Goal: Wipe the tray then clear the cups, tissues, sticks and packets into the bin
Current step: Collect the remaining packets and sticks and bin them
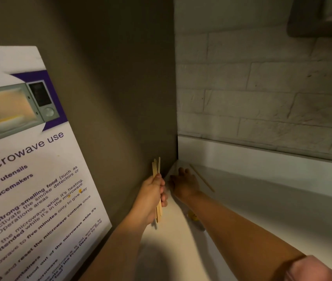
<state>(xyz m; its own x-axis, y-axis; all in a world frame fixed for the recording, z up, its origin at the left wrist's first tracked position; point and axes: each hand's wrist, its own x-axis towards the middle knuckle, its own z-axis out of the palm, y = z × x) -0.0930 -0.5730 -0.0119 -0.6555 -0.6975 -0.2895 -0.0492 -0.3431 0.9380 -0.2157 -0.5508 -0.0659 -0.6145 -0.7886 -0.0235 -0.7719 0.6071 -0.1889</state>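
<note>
Head view, single frame, slightly motion-blurred.

- Left hand: closed round a bundle of sticks, held upright just beside the brown side wall. My reading is that the bundle is parked there as a collecting hand, so the other hand stays free to pick.
- Bundle: flat, pale wooden stirrers, several together. Their ends are uneven above the fist and more length shows below it. They look thin and light and could slip out if the grip loosens.
- Right hand: palm down, reaching into the corner where the white counter meets the wall. The fingers look stretched forward and hold nothing that I can see, though blur leaves the fingertips unclear.
- Loose stick: lies flat on the counter just beside the right hand, angled toward the white upstand. Probably the next pick.
- Small yellow item: on the counter, partly under the right forearm. It may be a packet, but it is too blurred to tell.
- Microwave-use poster on the left wall; pale brick tiles behind the counter.
- Tray, cups, tissues and bin are out of frame. Stick gathering looks under way, with binning still to come.
</note>
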